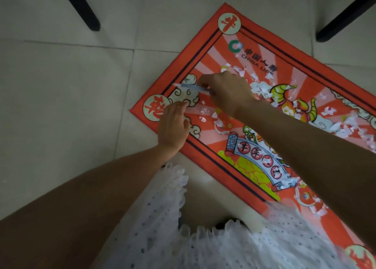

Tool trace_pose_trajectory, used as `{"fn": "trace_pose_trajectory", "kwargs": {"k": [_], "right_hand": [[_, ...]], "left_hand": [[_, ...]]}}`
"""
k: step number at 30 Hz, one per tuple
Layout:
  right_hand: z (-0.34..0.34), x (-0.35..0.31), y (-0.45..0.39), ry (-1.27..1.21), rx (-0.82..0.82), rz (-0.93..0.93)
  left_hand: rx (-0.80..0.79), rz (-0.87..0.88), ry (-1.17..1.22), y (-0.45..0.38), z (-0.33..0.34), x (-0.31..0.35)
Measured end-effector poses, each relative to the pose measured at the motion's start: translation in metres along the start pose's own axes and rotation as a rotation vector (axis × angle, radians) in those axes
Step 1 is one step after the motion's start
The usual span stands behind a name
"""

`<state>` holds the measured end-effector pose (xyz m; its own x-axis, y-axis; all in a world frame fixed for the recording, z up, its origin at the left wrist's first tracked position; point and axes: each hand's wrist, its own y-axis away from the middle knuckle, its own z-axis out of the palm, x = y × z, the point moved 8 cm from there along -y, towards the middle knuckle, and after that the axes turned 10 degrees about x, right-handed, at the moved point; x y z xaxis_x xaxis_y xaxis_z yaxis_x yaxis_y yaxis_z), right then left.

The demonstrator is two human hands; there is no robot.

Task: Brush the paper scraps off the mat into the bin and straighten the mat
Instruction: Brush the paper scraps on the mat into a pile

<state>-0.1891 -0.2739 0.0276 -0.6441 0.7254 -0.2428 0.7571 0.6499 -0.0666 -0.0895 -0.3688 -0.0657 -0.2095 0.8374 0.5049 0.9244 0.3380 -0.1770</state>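
A red printed mat [264, 51] lies askew on the tiled floor, its short edge toward the left. White paper scraps [258, 88] are strewn over its middle and right side, with a few small scraps [203, 112] near my hands. My right hand [225, 91] hovers over the mat's left part and grips a thin blue, blurred tool [193, 88] that points left. My left hand [173, 124] lies flat with straight fingers on the mat's left corner area. No bin is in view.
Two black furniture legs [81, 6] [345, 16] stand on the floor beyond the mat, at upper left and upper right. My white dotted skirt [203, 238] and knee fill the bottom of the view. Pale floor tiles [61, 85] spread to the left.
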Motion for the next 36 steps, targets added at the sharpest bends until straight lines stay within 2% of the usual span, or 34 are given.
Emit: {"fn": "trace_pose_trajectory", "kwargs": {"k": [3,9,16,19,25,30,36], "right_hand": [[0.003,-0.016,-0.005,0.072,-0.002,-0.038],[0.020,-0.032,-0.019,0.209,-0.082,-0.095],[0.035,-0.044,-0.020,0.341,-0.155,-0.254],[0.049,-0.038,-0.015,0.302,-0.219,-0.308],[0.048,-0.015,-0.008,0.223,-0.288,-0.207],[0.044,-0.009,-0.016,0.317,-0.372,-0.171],[0.040,-0.006,-0.022,0.442,-0.360,-0.188]], "left_hand": [[-0.005,-0.001,0.015,0.004,0.000,-0.002],[0.057,-0.131,-0.029,0.013,-0.014,-0.039],[0.048,-0.146,-0.102,0.021,-0.024,-0.074],[0.045,-0.119,-0.099,0.015,-0.021,-0.069],[-0.012,-0.001,-0.054,0.001,-0.005,-0.041],[-0.094,0.049,-0.094,-0.010,0.008,-0.031],[-0.177,0.194,-0.152,-0.024,0.016,-0.013]]}}
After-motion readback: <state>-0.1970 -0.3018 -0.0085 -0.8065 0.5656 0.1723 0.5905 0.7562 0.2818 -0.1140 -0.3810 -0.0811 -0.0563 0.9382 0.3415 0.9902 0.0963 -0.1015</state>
